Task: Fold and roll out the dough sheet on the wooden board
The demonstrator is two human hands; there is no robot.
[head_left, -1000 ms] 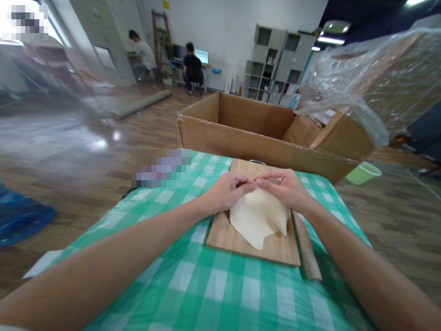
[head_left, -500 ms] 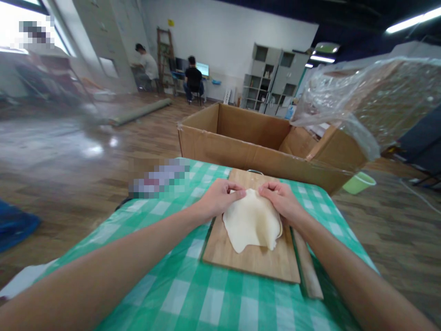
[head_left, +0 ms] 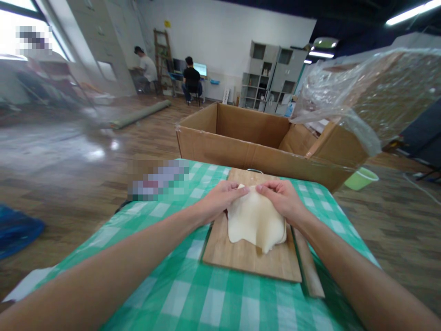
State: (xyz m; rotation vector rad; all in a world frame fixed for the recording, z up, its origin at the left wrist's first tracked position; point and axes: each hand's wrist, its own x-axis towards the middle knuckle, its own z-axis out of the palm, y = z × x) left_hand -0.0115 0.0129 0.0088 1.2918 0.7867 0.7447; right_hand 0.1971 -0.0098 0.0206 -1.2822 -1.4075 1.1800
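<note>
A pale sheet of dough (head_left: 255,220) hangs over a wooden cutting board (head_left: 248,257) on a table with a green checked cloth (head_left: 193,294). My left hand (head_left: 218,200) pinches the dough's far edge from the left. My right hand (head_left: 282,200) pinches the same edge from the right, and the two sets of fingertips nearly meet. The dough's near edge droops onto the board. A wooden rolling pin (head_left: 308,266) lies along the board's right side.
An open cardboard box (head_left: 255,138) stands just beyond the table. Crumpled clear plastic (head_left: 372,92) hangs at upper right. A green bowl (head_left: 361,178) sits on the wooden floor at right. Two people sit at desks far back; a blue bag (head_left: 17,230) lies at left.
Both hands keep pinching the dough's far edge. They spread apart half a second ago and have come back together, lifting the sheet so it drapes and shifts slightly right.
</note>
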